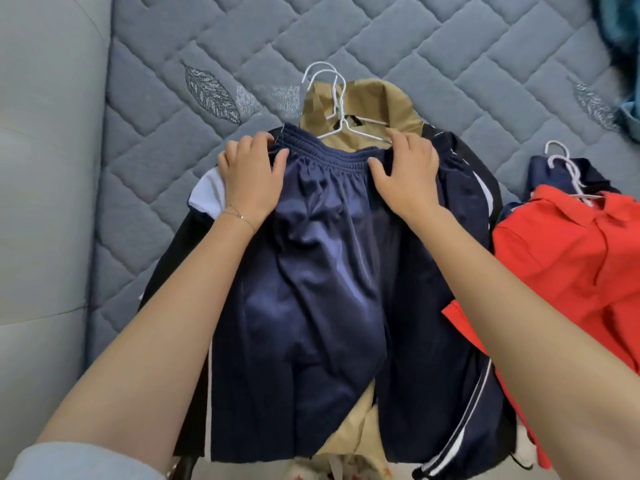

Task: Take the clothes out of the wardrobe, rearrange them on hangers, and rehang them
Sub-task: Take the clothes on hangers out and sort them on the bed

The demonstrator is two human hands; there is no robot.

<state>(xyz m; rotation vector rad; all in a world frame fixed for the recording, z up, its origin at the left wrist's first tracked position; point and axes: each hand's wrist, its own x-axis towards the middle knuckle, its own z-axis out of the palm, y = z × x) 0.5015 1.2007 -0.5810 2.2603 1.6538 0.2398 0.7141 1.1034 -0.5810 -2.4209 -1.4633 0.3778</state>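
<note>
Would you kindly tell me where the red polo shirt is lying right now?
In the head view, the red polo shirt lies at the right edge, on the quilted mattress, beside the navy shorts, a white hanger at its collar.

Bare mattress (415,39) beyond piled clothes (311,271)

We look down on a blue-grey quilted mattress (433,46), its stitching forming a slanted brick pattern. An embroidered silver-grey leaf (211,93) lies on it toward the left, and a second leaf motif (594,107) lies near the right edge. A pale grey padded panel (45,168) runs along the left side. In the top right corner we glimpse blurred teal fabric (620,26).
</note>
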